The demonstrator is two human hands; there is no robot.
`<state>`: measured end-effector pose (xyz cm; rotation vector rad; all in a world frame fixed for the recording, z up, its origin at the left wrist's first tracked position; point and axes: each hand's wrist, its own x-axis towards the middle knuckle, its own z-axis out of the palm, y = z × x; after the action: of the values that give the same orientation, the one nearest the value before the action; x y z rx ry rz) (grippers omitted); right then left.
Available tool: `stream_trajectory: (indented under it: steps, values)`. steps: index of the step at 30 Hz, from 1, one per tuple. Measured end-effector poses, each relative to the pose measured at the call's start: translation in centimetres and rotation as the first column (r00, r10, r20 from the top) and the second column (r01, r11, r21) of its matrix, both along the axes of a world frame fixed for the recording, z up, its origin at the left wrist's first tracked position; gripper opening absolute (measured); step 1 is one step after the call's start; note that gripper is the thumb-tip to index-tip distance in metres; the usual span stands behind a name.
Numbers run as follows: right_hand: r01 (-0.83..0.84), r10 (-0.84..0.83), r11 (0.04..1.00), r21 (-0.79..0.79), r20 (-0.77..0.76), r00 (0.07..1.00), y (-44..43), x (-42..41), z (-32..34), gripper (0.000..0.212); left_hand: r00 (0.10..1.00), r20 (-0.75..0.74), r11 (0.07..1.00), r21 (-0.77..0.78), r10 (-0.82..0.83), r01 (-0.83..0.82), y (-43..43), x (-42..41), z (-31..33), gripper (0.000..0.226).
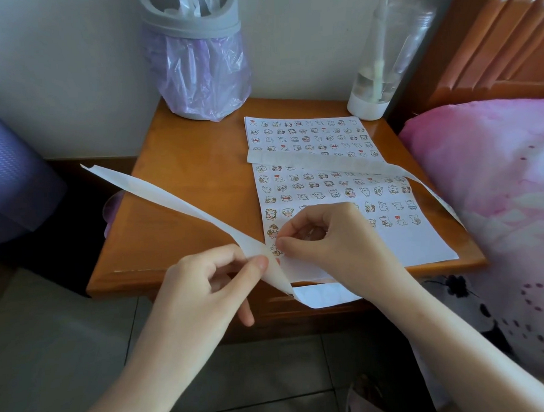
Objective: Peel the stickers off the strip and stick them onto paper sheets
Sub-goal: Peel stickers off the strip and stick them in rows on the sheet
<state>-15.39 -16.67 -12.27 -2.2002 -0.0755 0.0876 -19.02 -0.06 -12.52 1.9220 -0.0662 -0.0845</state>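
While left hand pinches strip just off near-left corner of paper sheet, right hand pinches strip edge beside it, over that corner. Strip's long axis slants up-left, away from sheet. Bare sheet area lies right of right hand, so right hand nearer.

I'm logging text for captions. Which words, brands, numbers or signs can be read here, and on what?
None can be read.
The stickers on the paper sheet are small cartoon figures; any lettering on them is too small to tell.
The bottle and the bin show no label.
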Motion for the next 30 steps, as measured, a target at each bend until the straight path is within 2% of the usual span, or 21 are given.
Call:
stream_trajectory:
  steps: [6, 12, 15, 18, 20, 22, 25, 30]
  values:
    - [0.006, -0.003, 0.998, -0.068, 0.039, 0.999, 0.1, -0.2, -0.2, 0.008, 1.000, -0.007, 1.000, 0.006, 0.006, -0.006, 0.1, 0.1, 0.0, 0.034]
    - [0.015, -0.011, 0.997, -0.075, 0.057, 0.998, 0.0, -0.2, -0.7, 0.006, 1.000, 0.014, 1.000, 0.026, -0.012, 0.012, 0.1, 0.1, 0.1, 0.018]
    - [0.016, -0.015, 0.999, -0.036, 0.035, 0.999, -0.3, 0.0, -0.6, 0.016, 1.000, 0.010, 1.000, 0.026, -0.010, 0.010, 0.1, 0.1, 0.1, 0.018]
    - [0.046, -0.044, 0.998, -0.039, 0.049, 0.998, -0.4, 0.3, -0.7, 0.012, 1.000, 0.003, 1.000, 0.019, -0.009, 0.009, 0.0, 0.1, 0.2, 0.018]
    - [0.053, -0.051, 0.998, -0.032, 0.055, 0.997, -0.3, 0.2, -0.7, 0.016, 1.000, 0.006, 1.000, 0.019, -0.009, 0.009, 0.0, 0.1, 0.2, 0.018]
    - [0.049, -0.044, 0.995, -0.085, 0.058, 0.997, 0.0, 0.1, -0.7, 0.022, 1.000, 0.008, 1.000, 0.019, -0.010, 0.009, 0.1, 0.1, 0.1, 0.018]
    - [0.059, -0.045, 0.984, -0.167, 0.086, 0.995, 0.2, 0.1, -0.8, 0.018, 1.000, 0.005, 1.000, 0.024, -0.013, 0.013, 0.1, 0.1, 0.1, 0.018]
    - [0.060, -0.049, 0.992, -0.114, 0.097, 0.994, -0.2, 0.1, -1.1, 0.013, 1.000, -0.012, 0.999, 0.040, -0.016, 0.017, 0.1, 0.1, 0.1, 0.019]
